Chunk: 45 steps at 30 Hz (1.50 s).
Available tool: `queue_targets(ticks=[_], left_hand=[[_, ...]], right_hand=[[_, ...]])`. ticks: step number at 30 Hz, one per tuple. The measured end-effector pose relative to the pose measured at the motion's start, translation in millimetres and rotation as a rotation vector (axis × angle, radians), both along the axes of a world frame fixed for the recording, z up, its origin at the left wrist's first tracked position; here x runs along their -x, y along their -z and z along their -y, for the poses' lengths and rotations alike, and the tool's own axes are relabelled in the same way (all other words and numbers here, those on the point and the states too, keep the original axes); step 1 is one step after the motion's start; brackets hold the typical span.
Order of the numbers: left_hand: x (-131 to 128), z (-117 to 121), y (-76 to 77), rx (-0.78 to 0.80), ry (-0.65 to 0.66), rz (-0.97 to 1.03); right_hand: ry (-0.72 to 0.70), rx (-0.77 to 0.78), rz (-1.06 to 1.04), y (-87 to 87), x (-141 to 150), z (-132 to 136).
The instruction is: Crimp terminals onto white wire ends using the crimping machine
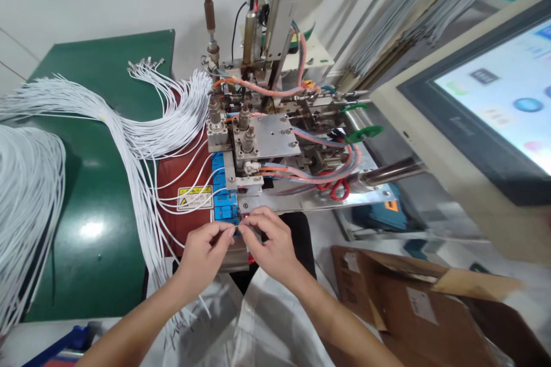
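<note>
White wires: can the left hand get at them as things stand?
Probably yes: the left hand is close to the white wires with nothing visible between, though its pinch would likely have to open first.

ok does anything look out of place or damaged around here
Nothing plainly damaged or spilled shows. One small oddity: a tiny dark speck lies alone on the green tabletop, apart from the white wires; it could be a stray scrap, but it is too small to tell.
</note>
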<state>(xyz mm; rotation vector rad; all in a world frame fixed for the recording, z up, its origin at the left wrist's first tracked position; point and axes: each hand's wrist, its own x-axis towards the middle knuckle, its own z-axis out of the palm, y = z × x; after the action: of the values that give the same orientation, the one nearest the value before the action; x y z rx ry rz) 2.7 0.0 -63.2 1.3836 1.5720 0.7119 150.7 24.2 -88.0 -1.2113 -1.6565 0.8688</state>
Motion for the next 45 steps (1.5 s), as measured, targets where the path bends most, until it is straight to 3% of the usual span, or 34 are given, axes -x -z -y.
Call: queue_targets(ticks=[4, 10, 14, 24, 29, 35, 42, 45], left_hand=[[11, -6, 1.0, 0.023, 0.100, -0.093], [27, -23, 9.9, -0.221, 0.171, -0.379], [31, -30, 18.6, -0.318, 0.179, -0.413], [26, -30, 14.0, -0.227, 0.194, -0.472], [26, -30, 12.9, -0.219, 0.205, -0.470], [24, -28, 15.1, -0.245, 0.198, -0.505], [21, -26, 12.4, -0.248, 0.207, -0.640], [23, -25, 14.4, -0.344, 0.232, -0.719]], right_hand=[[0.021, 0.029, 0.110, 7.8, -3, -4], [0.064, 0.169, 0.189, 20.1, 1, -15], [0.055, 0.200, 0.253, 21.6, 3, -17], [-0.045, 0.320, 0.160, 27.9, -2, -25], [-0.159, 0.256, 0.189, 26.0, -5, -30], [-0.008, 0.149, 0.225, 37.5, 12, -26], [0.086, 0.196, 0.112, 45.8, 20, -20], [0.069, 0.231, 0.131, 44.9, 16, -23]])
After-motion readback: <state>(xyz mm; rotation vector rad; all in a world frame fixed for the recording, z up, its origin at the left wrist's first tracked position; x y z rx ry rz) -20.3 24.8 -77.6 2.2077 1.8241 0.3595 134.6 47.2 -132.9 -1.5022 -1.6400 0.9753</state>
